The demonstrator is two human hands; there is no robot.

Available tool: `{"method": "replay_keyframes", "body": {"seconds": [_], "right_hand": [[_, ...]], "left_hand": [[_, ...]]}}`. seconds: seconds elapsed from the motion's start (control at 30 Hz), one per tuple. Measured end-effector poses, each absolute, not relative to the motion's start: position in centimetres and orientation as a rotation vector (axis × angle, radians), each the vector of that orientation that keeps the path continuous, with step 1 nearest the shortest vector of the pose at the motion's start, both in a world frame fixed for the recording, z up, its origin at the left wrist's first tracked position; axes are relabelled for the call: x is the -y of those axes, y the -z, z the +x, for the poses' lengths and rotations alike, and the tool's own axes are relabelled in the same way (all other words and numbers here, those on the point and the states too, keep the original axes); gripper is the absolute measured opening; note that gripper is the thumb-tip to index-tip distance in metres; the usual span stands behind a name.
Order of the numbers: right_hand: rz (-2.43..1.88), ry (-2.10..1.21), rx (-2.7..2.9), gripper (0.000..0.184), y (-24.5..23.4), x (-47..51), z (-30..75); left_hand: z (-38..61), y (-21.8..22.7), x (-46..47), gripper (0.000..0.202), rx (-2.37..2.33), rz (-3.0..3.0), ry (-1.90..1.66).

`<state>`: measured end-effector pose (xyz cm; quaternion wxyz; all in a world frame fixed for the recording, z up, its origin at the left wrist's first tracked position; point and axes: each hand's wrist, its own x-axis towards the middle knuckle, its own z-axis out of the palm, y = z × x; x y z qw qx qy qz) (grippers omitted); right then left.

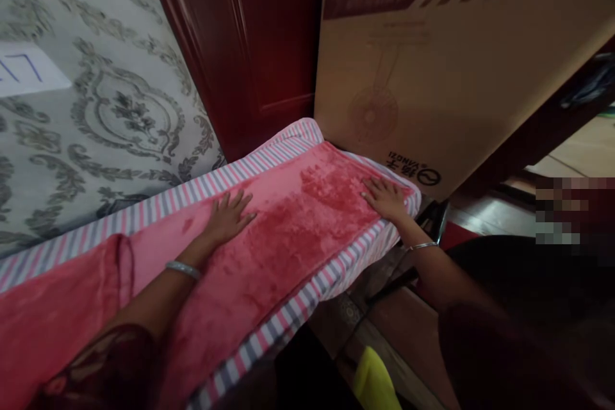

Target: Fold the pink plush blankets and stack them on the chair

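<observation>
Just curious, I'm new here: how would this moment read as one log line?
left hand: flat on blanket | right hand: flat on blanket end | box: behind

Silver bangles [182, 269] ring both wrists; the left sleeve [96, 365] is dark-red lace.

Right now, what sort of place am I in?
Probably a bedroom in a home: a pink plush blanket over a striped sheet, a grey patterned wall, a dark red wooden door.
</observation>
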<state>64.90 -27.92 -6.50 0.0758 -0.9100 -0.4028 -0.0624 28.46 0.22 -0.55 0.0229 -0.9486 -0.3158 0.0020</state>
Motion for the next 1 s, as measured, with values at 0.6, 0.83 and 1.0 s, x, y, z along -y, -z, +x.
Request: {"method": "replay_keyframes", "body": {"seconds": [0.6, 0.83, 1.0], "right_hand": [[-2.53, -0.063, 1.483, 0.062, -0.6, 9.3, 64.3], [-2.597, -0.188, 1.469, 0.065, 1.9, 6.0, 67.6], [-2.579, -0.196, 1.487, 0.067, 2.6, 5.9, 68.9]], "left_hand": [[27.4, 2.7, -1.6, 0.071, 0.975, -2.981, 0.215], [27.1, 4.1, -2.3, 0.084, 1.026, -2.947, 0.248], [26.7, 5.0, -2.9, 0.084, 1.016, -2.962, 0.267]]}}
